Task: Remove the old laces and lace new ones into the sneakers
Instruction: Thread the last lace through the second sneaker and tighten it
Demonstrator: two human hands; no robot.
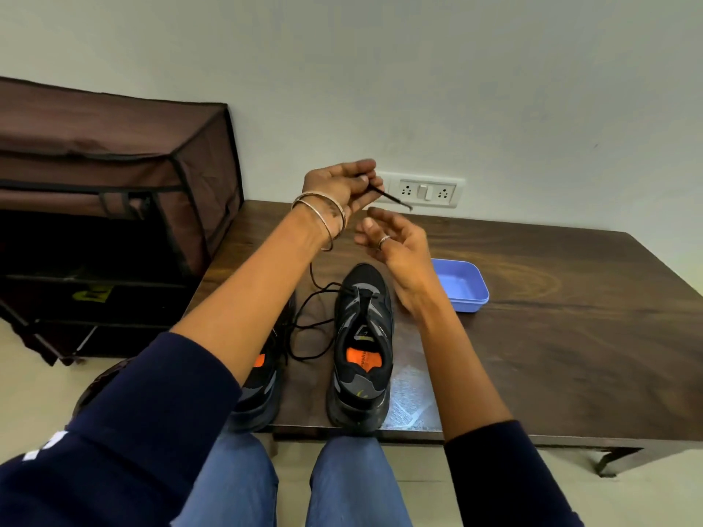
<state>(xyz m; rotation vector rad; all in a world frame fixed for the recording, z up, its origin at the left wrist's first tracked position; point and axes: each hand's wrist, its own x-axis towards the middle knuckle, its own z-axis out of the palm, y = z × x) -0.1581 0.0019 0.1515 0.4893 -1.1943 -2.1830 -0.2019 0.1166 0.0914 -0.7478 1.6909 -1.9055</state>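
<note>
A person sits at a dark wooden desk (551,317) that fills the middle and right of the frame, both forearms stretched forward, dark blue sleeves pushed up, and knees in blue jeans showing at the bottom edge. The left hand (340,186), raised just above the centre of the frame with two thin bangles on the wrist, pinches the end of a black lace (388,195) between thumb and fingertips; the stiff tip pokes out to the right in front of a white wall socket (426,192). The rest of that lace drops behind the left wrist and lies in loose loops on the desk between the two shoes, running to the front eyelets of the right sneaker (363,344). The right hand (395,243), slightly lower and to the right, is open with fingers loosely curled, a ring on one finger, holding nothing and close to the lace tip without touching it.

The right sneaker, black and grey with an orange insole, stands upright at the centre of the frame with its heel at the near desk edge and its toe pointing away; most of its eyelets look unlaced. The left sneaker (262,389), same colours, stands beside it at the left, largely hidden under the left forearm. A shallow blue plastic tray (462,285) sits on the desk just right of the right hand's wrist. A brown fabric shoe rack (114,207) stands on the floor against the wall at the upper left of the frame
</note>
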